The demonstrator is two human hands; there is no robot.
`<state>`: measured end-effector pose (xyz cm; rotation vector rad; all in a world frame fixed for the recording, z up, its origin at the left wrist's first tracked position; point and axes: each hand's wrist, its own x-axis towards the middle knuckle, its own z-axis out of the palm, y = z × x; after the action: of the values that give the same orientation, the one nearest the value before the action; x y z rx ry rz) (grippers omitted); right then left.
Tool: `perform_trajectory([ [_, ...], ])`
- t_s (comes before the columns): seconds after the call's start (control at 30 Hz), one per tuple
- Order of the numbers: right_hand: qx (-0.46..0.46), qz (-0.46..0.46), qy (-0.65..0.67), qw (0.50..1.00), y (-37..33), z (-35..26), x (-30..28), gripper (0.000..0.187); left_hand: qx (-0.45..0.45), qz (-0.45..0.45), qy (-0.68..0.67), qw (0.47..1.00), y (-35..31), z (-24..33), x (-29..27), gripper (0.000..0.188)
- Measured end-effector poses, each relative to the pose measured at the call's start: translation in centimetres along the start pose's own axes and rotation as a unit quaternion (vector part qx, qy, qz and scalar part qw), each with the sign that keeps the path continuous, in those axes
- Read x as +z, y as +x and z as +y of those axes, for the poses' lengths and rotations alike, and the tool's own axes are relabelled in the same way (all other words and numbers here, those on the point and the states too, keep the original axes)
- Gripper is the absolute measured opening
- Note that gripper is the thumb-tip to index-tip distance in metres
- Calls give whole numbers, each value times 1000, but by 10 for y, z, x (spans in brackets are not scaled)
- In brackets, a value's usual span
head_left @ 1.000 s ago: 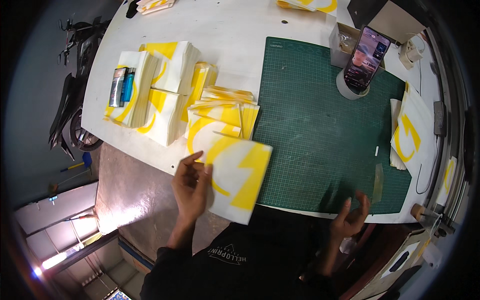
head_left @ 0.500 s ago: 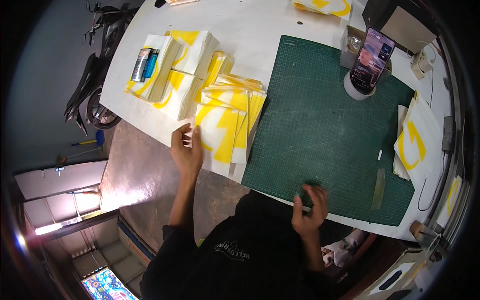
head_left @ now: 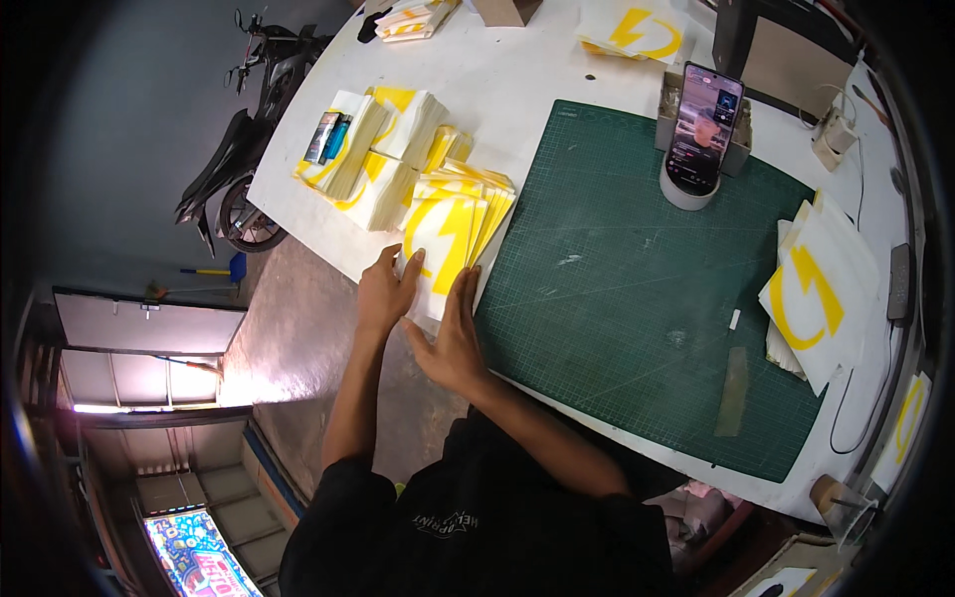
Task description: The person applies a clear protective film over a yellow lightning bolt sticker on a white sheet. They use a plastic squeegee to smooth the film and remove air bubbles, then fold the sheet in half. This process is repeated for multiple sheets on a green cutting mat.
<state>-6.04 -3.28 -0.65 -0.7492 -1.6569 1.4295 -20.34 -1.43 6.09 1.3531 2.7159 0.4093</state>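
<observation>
Fanned pile of yellow-printed white sheets (head_left: 440, 231) on worktop (head_left: 507, 75), just left of green cutting mat (head_left: 637, 259). Hands flank its near end: left hand (head_left: 386, 297), thumb over top sheet, grip unclear; right hand (head_left: 453, 348) unclenched, fingers extended along right edge.

You have a dark motorbike (head_left: 221, 154) at ten o'clock, beyond the table (head_left: 527, 55), and a lit, multicoloured sign (head_left: 199, 555) between seven and eight. At your two o'clock a lit phone (head_left: 705, 124) stands in a round white holder (head_left: 686, 193); a green gridded mat (head_left: 637, 298) spreads at three.
</observation>
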Motion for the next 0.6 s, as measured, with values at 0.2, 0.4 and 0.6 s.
perform_trajectory([
  [0.2,39,24,16,999,10,-13,-9,118,69,60,47,995,16,-4,11,61],
  [0.4,67,35,-26,997,18,-17,-1,119,57,-9,-111,992,16,3,14,57],
  [0.6,86,49,22,995,22,-23,-4,115,-38,26,-180,983,16,-16,20,61],
])
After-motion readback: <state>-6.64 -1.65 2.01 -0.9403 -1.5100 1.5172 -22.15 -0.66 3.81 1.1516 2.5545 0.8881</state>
